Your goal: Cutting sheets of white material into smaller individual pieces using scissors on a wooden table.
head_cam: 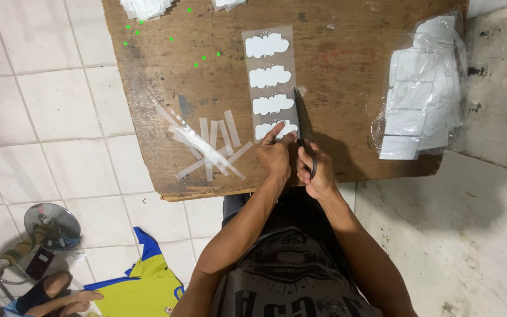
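At the far left, on the tiled floor (pixel 48 105), a round metal fan base (pixel 52 226) stands near a yellow and blue shirt (pixel 142 282). Another person's hand (pixel 80 299) rests beside the shirt at the bottom edge.

The wooden board (pixel 159 88) lies across my lap. On its left half, a loose pile of clear trimmed strips (pixel 206 147) lies criss-crossed, just left of my left hand. A small stack of white cut pieces (pixel 145 7) sits at the upper left corner of the board.

In the middle, a long clear strip of film (pixel 270 82) carries four white cloud-shaped stickers in a column. It runs from the upper board down toward me. My left hand (pixel 276 158) presses on the near end of this strip. The thumb and index finger are closed together on the lowest sticker, pinching the film flat against the board. The rest of the strip extends away from my fingertips, uncovered.

Directly right of the strip, my right hand (pixel 318 173) grips a pair of black scissors (pixel 301 126). My fingers are clamped around the handles. The blades point away from me and lie along the right edge of the film, touching or just beside it. I cannot tell whether the blades are parted.

At the far right of the board, a clear plastic bag (pixel 423 88) holds a stack of white sheets, well apart from both hands.
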